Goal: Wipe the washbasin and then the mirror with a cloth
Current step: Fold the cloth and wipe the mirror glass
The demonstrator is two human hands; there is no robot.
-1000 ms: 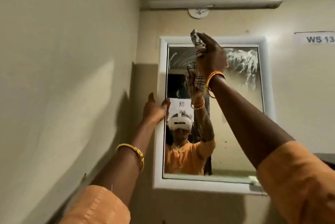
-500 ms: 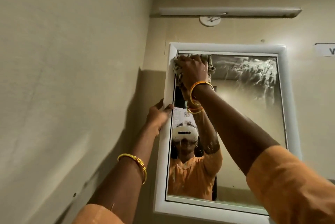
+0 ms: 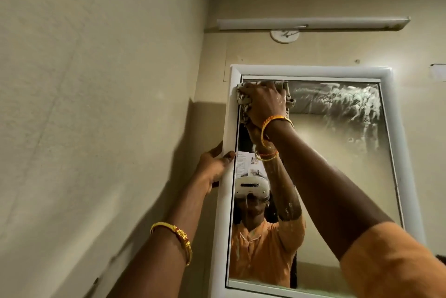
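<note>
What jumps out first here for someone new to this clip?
The right hand presses a bunched cloth into the top left corner of the mirror, while white smears streak the glass along its top right. The left hand grips the frame's left edge about halfway up. A tube light runs along the wall above.

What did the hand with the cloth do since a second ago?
The right hand slid the cloth left along the top of the mirror, from near the middle into the top left corner. The left hand kept holding the left side of the white frame. The soapy streaks at the top right are still there.
</note>
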